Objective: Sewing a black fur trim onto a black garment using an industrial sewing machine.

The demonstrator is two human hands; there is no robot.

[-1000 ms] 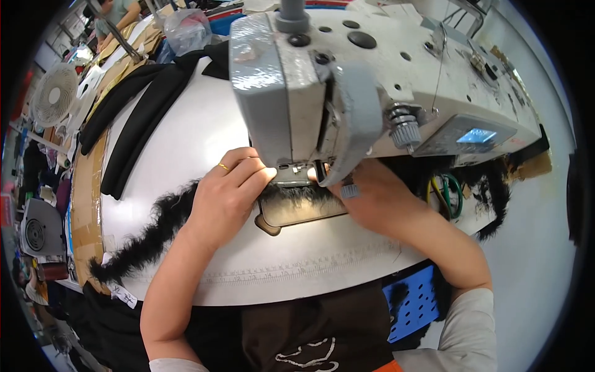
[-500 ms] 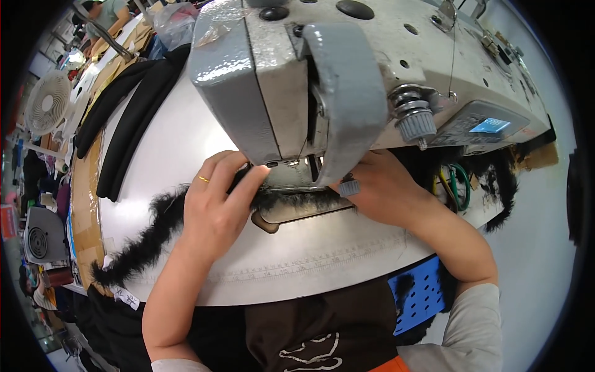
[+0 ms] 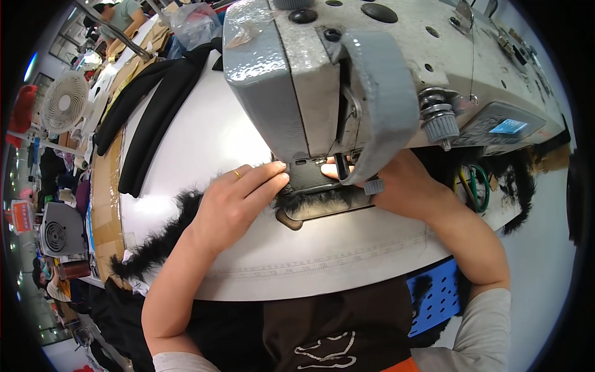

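A strip of black fur trim (image 3: 158,239) trails over the pale table from the left and runs under the head of the grey sewing machine (image 3: 260,102). My left hand (image 3: 226,208), a ring on one finger, has its fingertips drawn together at the trim's edge, left of the needle area. On the other side my right hand (image 3: 406,186) reaches behind the grey guard (image 3: 387,93); its fingertips show by the needle, closed at the work. Part of that grip is hidden. Between the hands lies a dark flat surface (image 3: 313,178), fabric or plate, I cannot tell which.
Black padded tubes (image 3: 164,118) lie at the table's back left. A tension knob (image 3: 440,124) and a lit control panel (image 3: 508,127) are on the machine's right. A white fan (image 3: 64,102) stands far left, and a person (image 3: 124,18) is beyond.
The view has shifted, so the machine sits further right in it. My left thumb and fingers have come closer together. Fingertips of my right hand now show beside the needle.
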